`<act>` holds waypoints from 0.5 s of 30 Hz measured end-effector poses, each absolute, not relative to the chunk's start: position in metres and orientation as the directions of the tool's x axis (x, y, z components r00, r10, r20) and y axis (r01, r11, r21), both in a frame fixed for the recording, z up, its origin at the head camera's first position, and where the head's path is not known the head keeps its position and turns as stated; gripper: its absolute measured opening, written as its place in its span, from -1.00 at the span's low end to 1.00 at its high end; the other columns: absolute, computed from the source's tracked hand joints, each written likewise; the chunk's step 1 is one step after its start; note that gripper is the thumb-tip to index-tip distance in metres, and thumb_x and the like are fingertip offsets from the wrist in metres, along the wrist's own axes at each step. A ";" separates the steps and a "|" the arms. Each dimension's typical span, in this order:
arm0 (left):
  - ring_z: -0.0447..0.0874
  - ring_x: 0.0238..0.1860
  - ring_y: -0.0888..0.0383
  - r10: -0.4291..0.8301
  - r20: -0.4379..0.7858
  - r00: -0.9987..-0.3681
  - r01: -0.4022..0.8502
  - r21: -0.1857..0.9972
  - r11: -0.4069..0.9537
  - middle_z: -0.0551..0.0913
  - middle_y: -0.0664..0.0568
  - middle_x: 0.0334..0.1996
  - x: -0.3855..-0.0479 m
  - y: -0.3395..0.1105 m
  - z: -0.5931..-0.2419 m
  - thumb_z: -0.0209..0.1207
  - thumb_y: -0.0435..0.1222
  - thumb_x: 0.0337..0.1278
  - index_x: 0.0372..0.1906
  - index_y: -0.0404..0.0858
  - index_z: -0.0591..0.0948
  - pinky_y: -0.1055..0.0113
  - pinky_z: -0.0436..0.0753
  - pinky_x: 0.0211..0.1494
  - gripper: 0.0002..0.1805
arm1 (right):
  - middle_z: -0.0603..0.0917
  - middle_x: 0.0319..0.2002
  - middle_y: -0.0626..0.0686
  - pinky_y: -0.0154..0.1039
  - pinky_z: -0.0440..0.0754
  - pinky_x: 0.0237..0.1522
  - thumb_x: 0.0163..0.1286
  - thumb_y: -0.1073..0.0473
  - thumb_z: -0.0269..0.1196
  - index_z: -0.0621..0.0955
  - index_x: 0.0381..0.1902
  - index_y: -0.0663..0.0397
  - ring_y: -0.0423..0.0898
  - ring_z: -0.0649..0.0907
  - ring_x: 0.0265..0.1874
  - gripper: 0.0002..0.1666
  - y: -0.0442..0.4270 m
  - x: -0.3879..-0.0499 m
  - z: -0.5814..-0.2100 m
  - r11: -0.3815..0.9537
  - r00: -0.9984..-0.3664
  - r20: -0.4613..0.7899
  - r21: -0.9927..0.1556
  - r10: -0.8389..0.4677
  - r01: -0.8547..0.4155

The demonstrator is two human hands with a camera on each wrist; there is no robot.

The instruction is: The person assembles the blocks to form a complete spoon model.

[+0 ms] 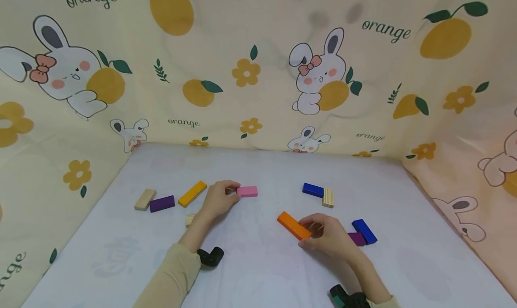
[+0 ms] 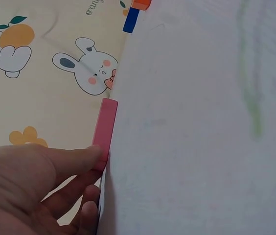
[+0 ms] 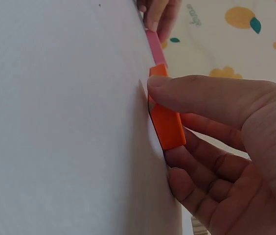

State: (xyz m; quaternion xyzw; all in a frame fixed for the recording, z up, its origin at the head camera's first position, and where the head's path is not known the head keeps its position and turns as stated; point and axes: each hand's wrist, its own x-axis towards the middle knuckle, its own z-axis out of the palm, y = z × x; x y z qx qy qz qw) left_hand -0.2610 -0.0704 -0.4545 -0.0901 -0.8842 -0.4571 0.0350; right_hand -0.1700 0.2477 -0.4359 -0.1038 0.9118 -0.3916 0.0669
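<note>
Near the middle of the table, my left hand (image 1: 220, 199) pinches the left end of a pink block (image 1: 247, 191) between thumb and fingers. In the left wrist view the thumb presses on that pink block (image 2: 105, 128). Closer to me and to the right, my right hand (image 1: 329, 234) grips an orange block (image 1: 294, 226) by its near right end. The right wrist view shows the thumb across the orange block (image 3: 169, 128), with fingers behind it. A wooden block (image 1: 189, 220) is partly hidden by the left forearm, and a purple block (image 1: 357, 239) partly by the right hand.
Left of the left hand lie a yellow block (image 1: 192, 194), a dark purple block (image 1: 162, 204) and a plain wooden block (image 1: 145, 200). A blue block (image 1: 313, 190) touches a wooden one (image 1: 328, 198) at the back right. Another blue block (image 1: 365, 231) lies farther right. Patterned cloth (image 1: 266, 101) borders the white table.
</note>
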 end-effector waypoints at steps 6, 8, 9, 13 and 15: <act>0.56 -0.04 -0.03 0.126 0.147 -0.981 0.193 0.802 0.565 0.66 -0.04 -0.04 -0.261 -0.070 -0.456 0.33 -0.36 0.16 0.04 -0.26 0.69 0.07 0.54 0.09 -0.68 | 0.62 -0.27 -0.06 -0.29 0.59 -0.27 -0.01 0.03 0.59 0.67 -0.03 0.02 -0.05 0.55 -0.32 -0.43 0.244 -0.168 -0.434 0.651 -0.947 -0.063 -0.741 -0.316 -0.168; 0.56 -0.05 -0.02 0.128 0.146 -0.981 0.193 0.802 0.565 0.67 -0.04 -0.04 -0.261 -0.070 -0.456 0.33 -0.36 0.17 0.05 -0.27 0.69 0.07 0.54 0.09 -0.68 | 0.60 -0.28 -0.04 -0.29 0.58 -0.29 -0.02 0.00 0.59 0.66 -0.01 0.03 -0.04 0.54 -0.33 -0.39 0.243 -0.167 -0.433 0.645 -0.938 -0.071 -0.744 -0.340 -0.177; 0.56 -0.05 -0.02 0.128 0.146 -0.981 0.193 0.802 0.566 0.67 -0.04 -0.05 -0.261 -0.070 -0.456 0.33 -0.36 0.17 0.05 -0.27 0.69 0.07 0.54 0.09 -0.68 | 0.60 -0.28 -0.04 -0.30 0.58 -0.30 -0.04 0.00 0.60 0.66 0.00 0.04 -0.04 0.54 -0.33 -0.37 0.243 -0.167 -0.432 0.642 -0.935 -0.072 -0.745 -0.348 -0.181; 0.56 -0.06 -0.02 0.131 0.147 -0.980 0.196 0.798 0.570 0.67 -0.05 -0.05 -0.261 -0.070 -0.454 0.32 -0.37 0.17 0.04 -0.28 0.69 0.08 0.54 0.08 -0.68 | 0.59 -0.26 -0.03 -0.30 0.58 -0.30 -0.06 0.04 0.61 0.65 0.02 0.04 -0.03 0.54 -0.31 -0.34 0.243 -0.168 -0.432 0.631 -0.924 -0.074 -0.751 -0.375 -0.196; 0.56 -0.06 -0.02 0.132 0.148 -0.980 0.197 0.795 0.573 0.67 -0.05 -0.05 -0.261 -0.070 -0.454 0.32 -0.36 0.17 0.05 -0.27 0.69 0.08 0.54 0.08 -0.68 | 0.59 -0.25 -0.03 -0.30 0.59 -0.30 -0.05 0.08 0.61 0.65 0.03 0.04 -0.02 0.55 -0.30 -0.35 0.243 -0.168 -0.432 0.626 -0.918 -0.073 -0.753 -0.390 -0.206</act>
